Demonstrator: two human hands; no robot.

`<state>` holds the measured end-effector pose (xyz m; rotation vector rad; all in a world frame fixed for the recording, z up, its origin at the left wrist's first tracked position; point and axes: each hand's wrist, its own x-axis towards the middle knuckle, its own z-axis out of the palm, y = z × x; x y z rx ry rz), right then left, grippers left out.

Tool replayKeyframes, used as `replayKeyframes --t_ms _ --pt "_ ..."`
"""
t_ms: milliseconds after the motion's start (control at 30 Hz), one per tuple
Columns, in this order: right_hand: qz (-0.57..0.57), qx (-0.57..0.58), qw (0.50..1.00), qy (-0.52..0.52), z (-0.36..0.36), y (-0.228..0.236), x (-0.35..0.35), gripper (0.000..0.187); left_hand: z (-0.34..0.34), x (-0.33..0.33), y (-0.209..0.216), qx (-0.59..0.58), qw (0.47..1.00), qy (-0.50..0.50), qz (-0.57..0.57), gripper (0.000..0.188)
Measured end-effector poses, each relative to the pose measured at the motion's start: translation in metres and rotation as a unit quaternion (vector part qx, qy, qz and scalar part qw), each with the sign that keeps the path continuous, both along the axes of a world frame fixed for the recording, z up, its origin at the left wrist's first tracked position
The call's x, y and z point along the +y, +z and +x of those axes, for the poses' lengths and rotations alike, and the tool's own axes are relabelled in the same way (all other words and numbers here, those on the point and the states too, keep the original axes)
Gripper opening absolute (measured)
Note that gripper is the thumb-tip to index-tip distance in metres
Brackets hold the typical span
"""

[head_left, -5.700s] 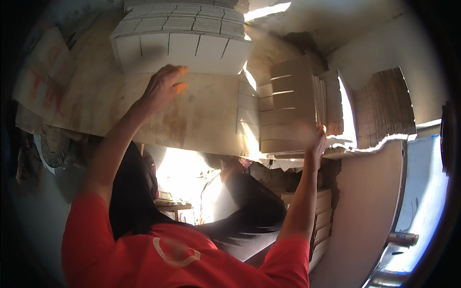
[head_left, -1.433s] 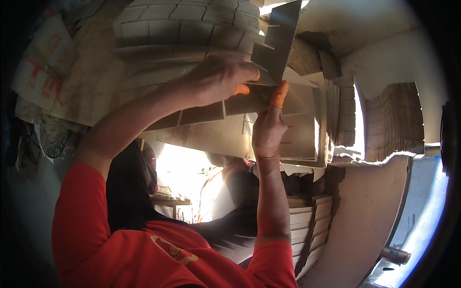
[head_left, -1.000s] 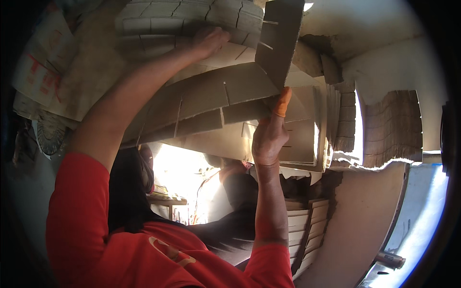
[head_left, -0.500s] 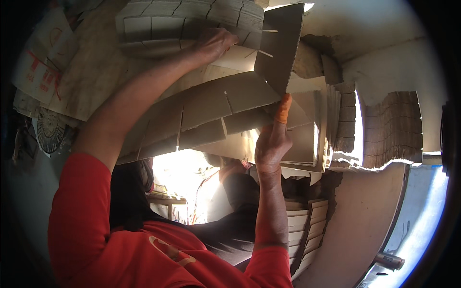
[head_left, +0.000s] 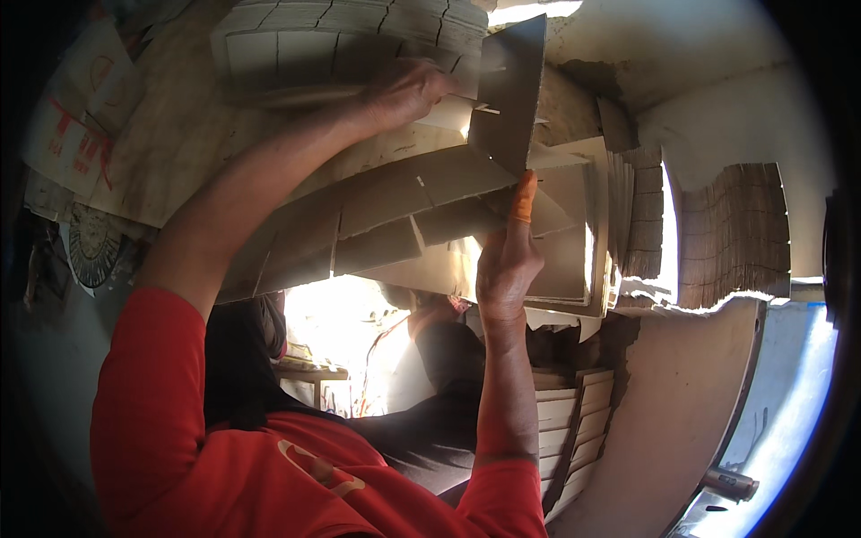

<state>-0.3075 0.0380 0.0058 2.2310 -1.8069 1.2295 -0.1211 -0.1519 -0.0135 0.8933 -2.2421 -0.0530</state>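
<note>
Slotted cardboard strips (head_left: 377,193) hang across the middle, overlapping and reaching from below my left forearm to my right hand (head_left: 509,260). My right hand is closed on their right end, with an orange finger cover pressed at the corner. There, a cardboard panel (head_left: 509,94) stands upright at an angle to the strips. My left hand (head_left: 408,94) is closed in a pinch, left of this panel. It grips the upper edge of another slotted strip (head_left: 453,115), slightly blurred, whose right end meets the panel.
Stacked slotted cardboard (head_left: 359,22) lies at the far side of the wooden table (head_left: 179,170). More cardboard stacks (head_left: 731,233) stand at the right, beside the wall. A printed white bag (head_left: 81,134) is at the far left. Further cardboard pieces (head_left: 574,439) stand low, right of my right forearm.
My left hand has shifted slightly right and nearer with its strip. The upright panel has moved a little left and down. My right hand has stayed almost in place.
</note>
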Motion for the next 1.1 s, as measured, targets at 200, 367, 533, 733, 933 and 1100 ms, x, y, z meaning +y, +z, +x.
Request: replayKeyframes --t_ms 200,367,533,733,933,1100 --pt "0.051 0.029 0.997 -0.04 -0.007 -0.014 -0.004 0.071 -0.006 0.032 0.023 0.027 0.998 -0.062 0.012 0.003" --pt "0.088 0.077 0.992 -0.05 -0.005 -0.025 -0.004 0.08 0.001 0.054 0.028 0.021 0.996 -0.084 -0.007 0.006" --pt "0.006 0.033 0.999 -0.014 -0.005 -0.031 -0.003 0.067 0.015 0.046 0.048 0.093 0.97 -0.099 0.203 0.024" --pt "-0.003 -0.001 1.0 0.003 0.003 -0.018 0.001 0.058 0.035 -0.021 0.067 -0.138 0.97 0.138 0.144 0.054" --pt "0.002 -0.005 1.0 0.002 0.004 -0.016 -0.002 0.057 0.032 -0.065 -0.014 -0.176 0.965 0.193 -0.03 0.048" --pt "0.002 -0.004 1.0 0.003 0.001 -0.019 -0.003 0.058 0.038 -0.073 -0.032 -0.124 0.975 0.143 -0.117 0.033"
